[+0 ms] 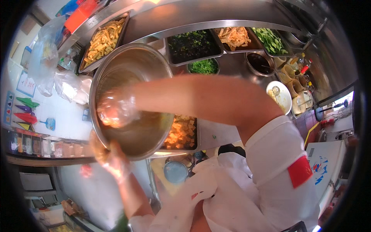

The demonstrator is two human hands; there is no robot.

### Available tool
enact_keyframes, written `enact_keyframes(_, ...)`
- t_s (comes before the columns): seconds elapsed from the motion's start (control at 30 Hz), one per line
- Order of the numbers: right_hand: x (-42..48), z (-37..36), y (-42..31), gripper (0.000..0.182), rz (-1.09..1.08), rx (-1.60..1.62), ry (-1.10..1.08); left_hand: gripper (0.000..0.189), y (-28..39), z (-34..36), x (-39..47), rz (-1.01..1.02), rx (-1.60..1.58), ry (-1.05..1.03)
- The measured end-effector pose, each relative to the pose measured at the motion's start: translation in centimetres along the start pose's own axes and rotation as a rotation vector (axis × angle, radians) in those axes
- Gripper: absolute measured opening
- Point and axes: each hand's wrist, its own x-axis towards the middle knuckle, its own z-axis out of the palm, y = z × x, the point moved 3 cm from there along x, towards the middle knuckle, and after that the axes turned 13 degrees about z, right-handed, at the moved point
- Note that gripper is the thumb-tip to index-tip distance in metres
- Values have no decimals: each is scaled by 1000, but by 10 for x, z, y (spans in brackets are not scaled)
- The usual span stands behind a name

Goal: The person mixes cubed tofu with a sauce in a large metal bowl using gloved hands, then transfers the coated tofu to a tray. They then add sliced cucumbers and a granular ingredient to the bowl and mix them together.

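Observation:
A large stainless steel mixing bowl (145,136) is tilted on its side over the counter, its opening facing the camera. My left hand (113,159), in a clear plastic glove, grips the bowl's lower left rim. Inside the bowl is my right hand (116,108), also in a clear plastic glove and blurred; its fingers are hard to make out, and whether it holds anything cannot be told. A yellowish smear coats the bowl's inner wall. Partly behind the bowl, a tray of orange-brown cubes (184,132) shows on the right.
Trays of yellow strips (104,40), dark leafy greens (194,46), pale strips (234,37) and sliced green vegetable (269,40) line the counter. Nearby stand a bowl of chopped greens (203,66), a pot of dark sauce (258,63), a white bowl (285,94) and seasoning containers (295,85).

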Motion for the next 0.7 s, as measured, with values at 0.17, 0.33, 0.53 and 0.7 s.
enact_keyframes(0.17, -11, -38, 81, 28, 10, -58, 11, 37, -2, -14, -4, 140, 81, -85)
enact_keyframes(0.33, -112, 102, 135, 47, 723, 872, 177, 35, 6, -17, 5, 94, 78, -93)
enact_keyframes(0.53, -87, 74, 69, 63, 1004, 872, 492, 28, -4, -6, 10, 90, 7, 4)
enact_keyframes(0.7, 0, -5, 93, 40, 874, 2178, 1134, 42, -8, 12, 1, 0, 5, 17)
